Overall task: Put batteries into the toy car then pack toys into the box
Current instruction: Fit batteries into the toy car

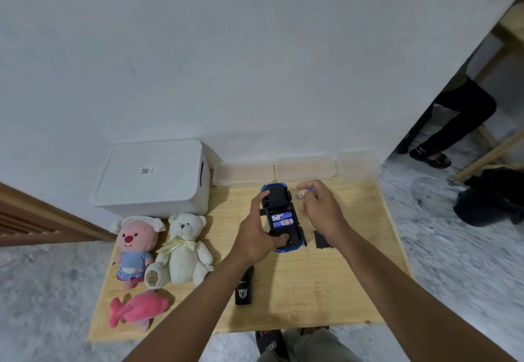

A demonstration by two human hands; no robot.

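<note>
— Toward the back edge of the worktop (312,290), about mid-width: toy car (276,196) lies belly-up, blue body down, black chassis facing the camera.
— Held how?
— By the left hand (255,237), which grips it with fingers over the far-left side and thumb at the near bumper. Likely pinning it so it can't roll while the bay is worked on.
— Cells in?
— Two batteries (282,219) sit side by side in the open bay. Whether another slot exists, can't tell.
— Other side?
— Just right of the car hovers the right hand (320,205), blurred, fingers loosely bent. A small blue-and-white item (300,195) shows at its fingertips. Pinched or lying on the wood, cannot tell.
— Lid of the bay?
— Black battery cover (320,244) lies flat right of the car's near end, partly under the right wrist. Thin screwdriver (307,251) is just beside it. Both parked within reach, I'd judge, for closing up.
— Packing?
— Not begun. White lidded box (150,177) stands at the back-left corner, lid on. Along the left edge lie the pink beaver plush (136,248), white teddy bear (184,248) and pink fish plush (136,310). Black remote (244,288) lies nearer the front edge.
</note>
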